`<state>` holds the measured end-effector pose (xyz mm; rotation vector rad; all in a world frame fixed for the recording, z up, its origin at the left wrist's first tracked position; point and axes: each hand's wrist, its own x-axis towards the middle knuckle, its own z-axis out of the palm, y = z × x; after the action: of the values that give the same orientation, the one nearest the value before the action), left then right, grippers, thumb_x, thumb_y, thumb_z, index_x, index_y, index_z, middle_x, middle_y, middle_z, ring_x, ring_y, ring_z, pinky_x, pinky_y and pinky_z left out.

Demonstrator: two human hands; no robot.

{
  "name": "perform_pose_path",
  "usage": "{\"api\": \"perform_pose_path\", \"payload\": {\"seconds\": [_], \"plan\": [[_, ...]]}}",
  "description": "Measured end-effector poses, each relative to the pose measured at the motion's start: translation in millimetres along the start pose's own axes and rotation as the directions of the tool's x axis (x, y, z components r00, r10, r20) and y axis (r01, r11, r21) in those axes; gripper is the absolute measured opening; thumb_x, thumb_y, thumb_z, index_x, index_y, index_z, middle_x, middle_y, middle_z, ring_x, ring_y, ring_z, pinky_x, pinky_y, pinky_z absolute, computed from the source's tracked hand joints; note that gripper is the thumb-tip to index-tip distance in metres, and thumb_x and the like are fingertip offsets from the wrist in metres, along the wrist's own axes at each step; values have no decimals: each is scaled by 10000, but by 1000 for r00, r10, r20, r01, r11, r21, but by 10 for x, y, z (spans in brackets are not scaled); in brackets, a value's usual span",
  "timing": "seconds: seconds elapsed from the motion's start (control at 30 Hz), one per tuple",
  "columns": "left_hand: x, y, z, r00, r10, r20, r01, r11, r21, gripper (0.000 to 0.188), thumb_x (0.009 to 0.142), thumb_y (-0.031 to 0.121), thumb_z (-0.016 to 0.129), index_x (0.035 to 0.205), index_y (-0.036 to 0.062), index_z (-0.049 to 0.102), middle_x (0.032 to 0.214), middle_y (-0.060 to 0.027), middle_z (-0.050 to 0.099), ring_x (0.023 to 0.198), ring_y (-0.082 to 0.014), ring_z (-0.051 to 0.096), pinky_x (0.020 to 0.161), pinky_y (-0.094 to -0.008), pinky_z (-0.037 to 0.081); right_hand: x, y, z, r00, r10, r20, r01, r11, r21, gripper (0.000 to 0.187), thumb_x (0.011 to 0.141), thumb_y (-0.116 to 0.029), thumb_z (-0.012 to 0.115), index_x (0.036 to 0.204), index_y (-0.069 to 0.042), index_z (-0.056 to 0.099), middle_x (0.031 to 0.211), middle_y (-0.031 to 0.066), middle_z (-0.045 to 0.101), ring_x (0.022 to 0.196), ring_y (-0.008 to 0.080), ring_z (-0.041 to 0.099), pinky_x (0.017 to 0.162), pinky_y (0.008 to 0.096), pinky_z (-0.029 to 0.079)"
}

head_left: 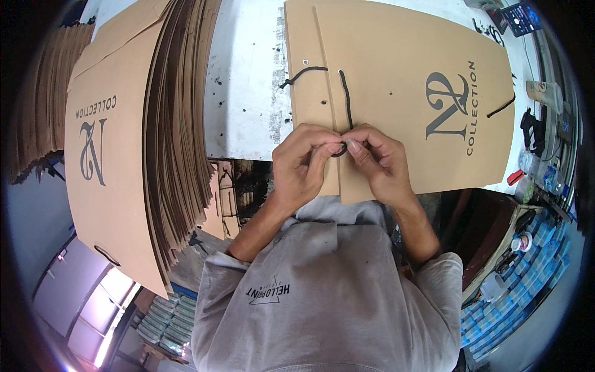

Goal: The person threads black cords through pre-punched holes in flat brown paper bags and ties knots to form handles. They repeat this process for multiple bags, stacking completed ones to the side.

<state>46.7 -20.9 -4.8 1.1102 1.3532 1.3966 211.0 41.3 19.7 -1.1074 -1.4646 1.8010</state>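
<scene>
A flat brown paper bag (390, 56) with dark printing lies on the white table in front of me. Black cord (346, 99) threads through eyelets near its left side, and its lower part runs down into my fingers. My left hand (304, 158) pinches the cord from the left, while my right hand (378, 158) pinches it from the right. Between the fingertips the cord bends in a small loop. Both hands rest over the bag's near edge. At the bag's right side another short piece of black cord (501, 106) shows.
On the left stands a thick stack of brown paper bags (180, 124), with more brown sheets (46, 93) beyond. The white table (245, 80) has dark specks. At the right edge are a phone (522, 18), a plastic cup (544, 95) and a red item (515, 177).
</scene>
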Motion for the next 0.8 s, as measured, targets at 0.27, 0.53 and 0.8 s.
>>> {"api": "perform_pose_path", "payload": {"seconds": [0.27, 0.53, 0.8], "plan": [[-14, 45, -126, 962, -263, 68, 272, 932, -239, 184, 1087, 144, 540, 1068, -33, 586, 1009, -130, 698, 877, -133, 667, 803, -281, 564, 47, 139, -27, 989, -146, -11, 146, 988, -49, 162, 941, 8, 682, 1102, -3, 667, 911, 26, 607, 813, 82, 585, 704, 244, 469], [-72, 421, -404, 971, -232, -64, 203, 930, -305, 244, 1081, 200, 573, 1005, -30, 597, 985, -133, 699, 793, -121, 636, 738, -264, 535, 103, 84, 182, 888, -436, 146, 413, 617, -670, 128, 808, 9, 719, 908, -22, 645, 862, 106, 564, 789, 300, 610, 679, 401, 524], [-161, 262, -642, 931, -354, -92, 243, 786, -569, 246, 1062, 225, 608, 972, -3, 589, 1019, -167, 683, 748, -156, 640, 686, -284, 538, 75, 147, 187, 890, -422, 172, 409, 571, -712, 153, 795, -9, 724, 916, -17, 630, 882, 109, 578, 825, 311, 620, 703, 399, 539]]}}
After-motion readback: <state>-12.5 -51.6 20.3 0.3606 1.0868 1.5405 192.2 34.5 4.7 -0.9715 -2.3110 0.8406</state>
